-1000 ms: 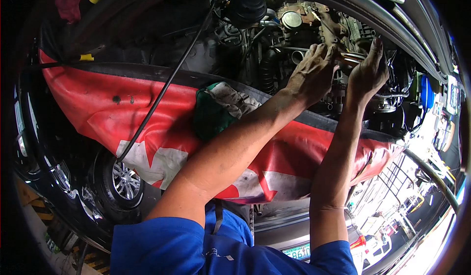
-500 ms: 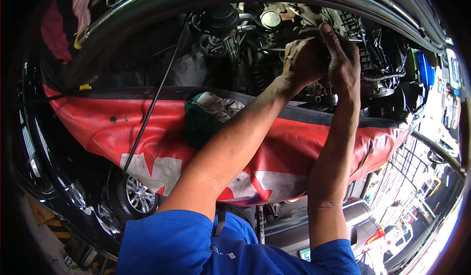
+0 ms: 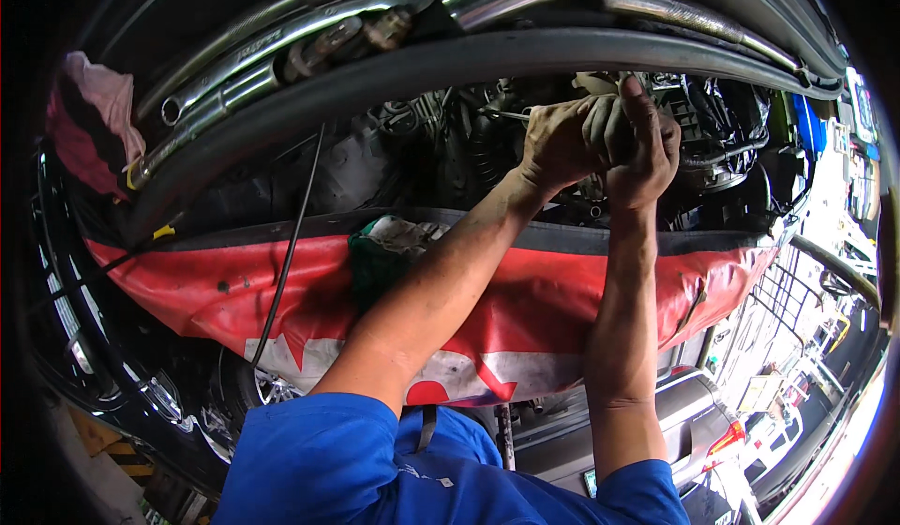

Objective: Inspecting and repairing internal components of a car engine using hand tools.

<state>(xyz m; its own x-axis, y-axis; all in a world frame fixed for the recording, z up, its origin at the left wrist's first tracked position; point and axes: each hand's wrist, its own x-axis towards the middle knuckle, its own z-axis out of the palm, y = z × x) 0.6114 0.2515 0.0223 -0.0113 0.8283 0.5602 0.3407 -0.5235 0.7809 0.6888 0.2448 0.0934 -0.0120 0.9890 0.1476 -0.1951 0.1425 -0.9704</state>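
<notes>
Both my hands are together over the engine bay, right of the middle. My left hand [image 3: 564,141] is closed, its knuckles up, and a thin metal rod [image 3: 506,114] sticks out beside it; whether I hold that rod I cannot tell. Against it, my right hand [image 3: 644,150] is closed too, with the thumb pointing up. Dark, grimy fingers meet between the two hands and hide what they grip. Hoses and engine parts [image 3: 483,141] lie around and below the hands.
Chrome wrenches and sockets [image 3: 281,42] lie along the ledge beyond a black rubber seal [image 3: 450,64]. A red cover [image 3: 534,300] drapes over the near edge, with a green and white rag [image 3: 375,248] on it. A thin black rod [image 3: 292,244] slants at left.
The view has shifted, bringing more of the chrome tools into sight at the top. My hands sit slightly lower and farther left in the picture, still together and closed.
</notes>
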